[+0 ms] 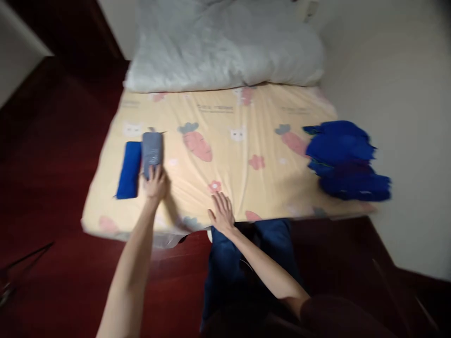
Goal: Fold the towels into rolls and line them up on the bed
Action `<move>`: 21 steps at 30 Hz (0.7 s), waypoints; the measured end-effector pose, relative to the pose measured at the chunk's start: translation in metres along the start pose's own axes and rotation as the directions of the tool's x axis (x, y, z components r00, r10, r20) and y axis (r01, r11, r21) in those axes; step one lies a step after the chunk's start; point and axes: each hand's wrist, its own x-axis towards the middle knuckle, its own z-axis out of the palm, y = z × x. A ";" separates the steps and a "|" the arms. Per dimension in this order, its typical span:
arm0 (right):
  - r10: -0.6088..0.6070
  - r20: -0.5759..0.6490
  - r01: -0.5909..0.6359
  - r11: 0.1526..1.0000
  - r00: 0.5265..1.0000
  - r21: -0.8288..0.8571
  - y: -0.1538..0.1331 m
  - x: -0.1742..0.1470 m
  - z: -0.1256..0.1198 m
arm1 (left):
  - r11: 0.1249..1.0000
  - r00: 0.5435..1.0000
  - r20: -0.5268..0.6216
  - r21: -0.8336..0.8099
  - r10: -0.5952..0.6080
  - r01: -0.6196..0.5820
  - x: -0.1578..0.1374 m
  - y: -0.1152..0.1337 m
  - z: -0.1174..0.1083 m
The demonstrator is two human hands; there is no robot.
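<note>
My left hand (155, 184) is on the near end of a grey zipped pouch (152, 146), fingers over its top and thumb at its left side. Light lettering, too blurred to read, shows on the pouch. Just left of it lies a slim blue zipped pouch (129, 170), roughly parallel to the grey one. My right hand (221, 212) rests on the patterned yellow sheet (225, 152) near the front edge, fingers stretched out and holding nothing. At the right side of the bed sits a pile of crumpled blue cloth (343, 159), away from both hands.
A large pale grey bundle of bedding (225, 51) spans the back of the bed. The wall (394, 117) runs along the right side. Dark red floor (52, 188) lies to the left, and my legs in jeans (275, 239) are against the front edge.
</note>
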 end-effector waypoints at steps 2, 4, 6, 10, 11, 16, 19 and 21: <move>-0.026 -0.039 0.026 1.000 0.999 -0.007 0.000 0.005 0.002 | 0.996 0.997 -0.042 0.072 0.058 -0.055 0.003 -0.023 0.006; -0.049 -0.078 0.048 0.999 0.996 -0.011 0.005 0.009 0.004 | 0.991 0.994 -0.084 0.119 0.075 -0.065 0.009 -0.043 0.012; -0.060 -0.119 0.060 0.998 0.991 -0.004 0.009 0.011 0.004 | 0.988 0.988 -0.134 0.139 0.078 -0.059 0.011 -0.046 0.019; -0.069 -0.203 0.087 0.993 0.977 0.081 0.013 0.011 -0.003 | 0.972 0.957 -0.177 0.001 0.230 -0.234 -0.038 0.022 0.038; -0.076 -0.220 0.102 0.988 0.973 0.113 0.013 0.010 -0.005 | 0.962 0.955 -0.156 -0.068 0.252 -0.265 -0.064 0.052 0.046; -0.102 -0.261 0.175 0.947 0.960 0.271 0.036 -0.017 -0.017 | 0.888 0.991 0.039 -0.449 0.126 -0.095 -0.245 0.189 0.102; 0.033 -0.290 0.079 0.927 0.956 0.366 0.081 -0.053 -0.033 | 0.867 0.969 0.227 -0.458 -0.100 0.197 -0.337 0.207 0.130; 0.199 -0.301 -0.058 0.906 0.933 0.418 0.126 -0.074 -0.054 | 0.901 0.958 0.278 -0.395 -0.068 0.179 -0.368 0.199 0.139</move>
